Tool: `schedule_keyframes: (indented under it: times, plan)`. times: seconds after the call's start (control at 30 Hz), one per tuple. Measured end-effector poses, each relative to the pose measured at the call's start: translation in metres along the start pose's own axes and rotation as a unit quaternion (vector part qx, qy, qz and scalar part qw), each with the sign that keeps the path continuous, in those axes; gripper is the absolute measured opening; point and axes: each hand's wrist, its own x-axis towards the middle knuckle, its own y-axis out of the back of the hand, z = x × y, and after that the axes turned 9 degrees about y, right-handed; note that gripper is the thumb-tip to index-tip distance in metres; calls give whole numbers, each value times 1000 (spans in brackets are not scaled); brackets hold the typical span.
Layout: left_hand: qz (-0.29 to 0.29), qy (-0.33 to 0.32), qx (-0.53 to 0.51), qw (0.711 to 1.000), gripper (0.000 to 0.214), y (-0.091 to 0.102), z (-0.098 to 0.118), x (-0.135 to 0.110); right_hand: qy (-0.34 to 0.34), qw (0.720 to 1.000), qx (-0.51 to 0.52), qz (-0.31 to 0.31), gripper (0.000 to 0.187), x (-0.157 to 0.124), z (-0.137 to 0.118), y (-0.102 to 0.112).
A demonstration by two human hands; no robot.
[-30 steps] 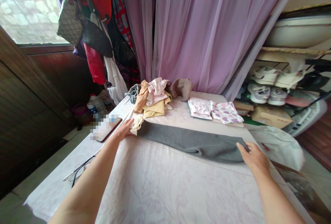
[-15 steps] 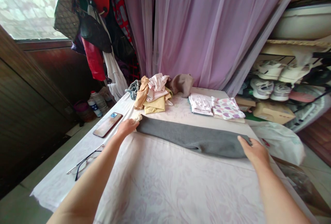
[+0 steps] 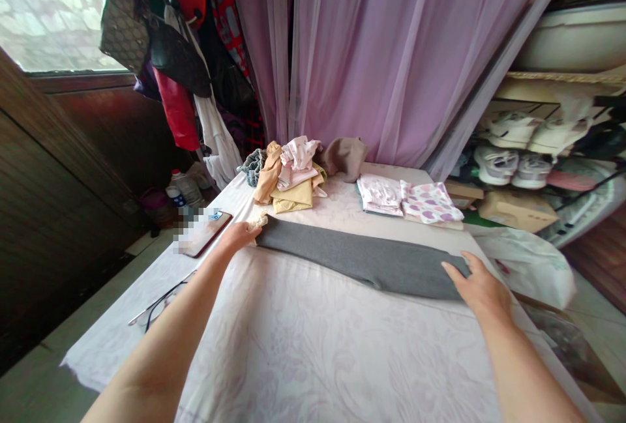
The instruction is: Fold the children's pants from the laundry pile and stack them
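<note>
A long grey garment (image 3: 362, 257) lies folded in a narrow strip across the white patterned bed sheet (image 3: 313, 351). My left hand (image 3: 238, 236) is at its left end, fingers closed on the garment's edge, with a small cream cloth (image 3: 257, 220) against the fingertips. My right hand (image 3: 479, 287) rests on the right end, fingers together and pressing down on the grey fabric.
A heap of unfolded clothes (image 3: 291, 178) and two folded pieces (image 3: 408, 201) lie at the far side by the purple curtain (image 3: 391, 51). A phone (image 3: 204, 232) and glasses (image 3: 156, 304) lie at the left. Bags hang at upper left; shoe shelves stand at right.
My left hand has closed in over the garment's left end, covering most of the cream cloth. My right hand has slid slightly left along the right end. The view has shifted a little.
</note>
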Motion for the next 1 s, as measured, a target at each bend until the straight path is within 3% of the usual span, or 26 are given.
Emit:
schedule_keyframes:
  times: [0.1,0.27,0.43,0.53,0.7,1.0]
  plan:
    - [7,-11,25,1000,42,-1,-1,-2,12,999,-39,5,63,-6,-12,10]
    - [27,-13,27,999,47,-4,-3,-4,119,982,-21,146,47,-24,-49,20]
    - [25,-5,6,1000,48,-4,-2,-6,316,937,107,101,34,-53,-106,10]
    - [26,-2,8,1000,49,-4,-1,-8,357,920,140,78,33,-75,-130,-1]
    - [36,2,16,999,44,-6,-1,-9,367,915,154,68,25,-97,-133,-14]
    - [32,13,28,999,44,-7,5,-3,382,911,147,57,20,-101,-125,-21]
